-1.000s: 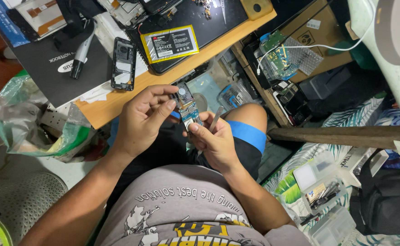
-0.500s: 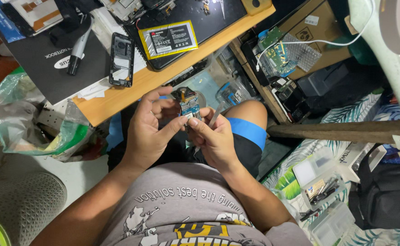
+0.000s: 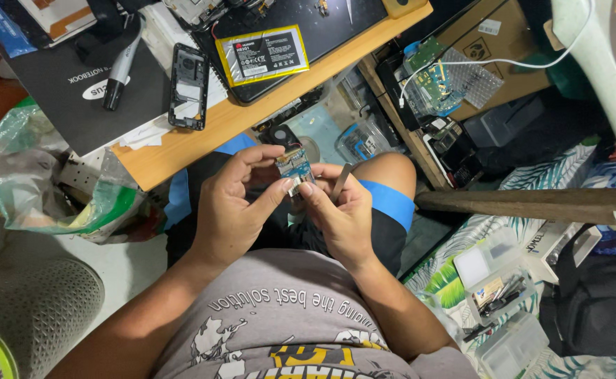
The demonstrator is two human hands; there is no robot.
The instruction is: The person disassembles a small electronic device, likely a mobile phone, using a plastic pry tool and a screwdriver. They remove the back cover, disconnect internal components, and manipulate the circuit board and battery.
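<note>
In the head view, both of my hands are raised over my lap, just below the wooden desk edge point(image 3: 181, 151). My left hand point(image 3: 234, 203) pinches a small blue-and-tan circuit board point(image 3: 292, 167) between thumb and fingers. My right hand point(image 3: 339, 214) touches the lower end of the same board with thumb and forefinger, and a thin grey metal tool point(image 3: 341, 179) sticks up from between its fingers. My knee with a blue-banded short leg point(image 3: 385, 189) lies behind the hands.
On the desk lie a yellow-edged flat battery point(image 3: 262, 55), an opened black phone frame point(image 3: 187, 85), a black pen point(image 3: 120, 70) and a dark notebook box point(image 3: 83, 91). A plastic bag point(image 3: 34, 182) hangs left. Clear parts boxes point(image 3: 497, 284) sit lower right, and a wooden beam point(image 3: 526, 203) crosses right.
My hands have drawn closer together around the board, the left fingers curling over its top. The view has shifted slightly; the board stays over my lap.
</note>
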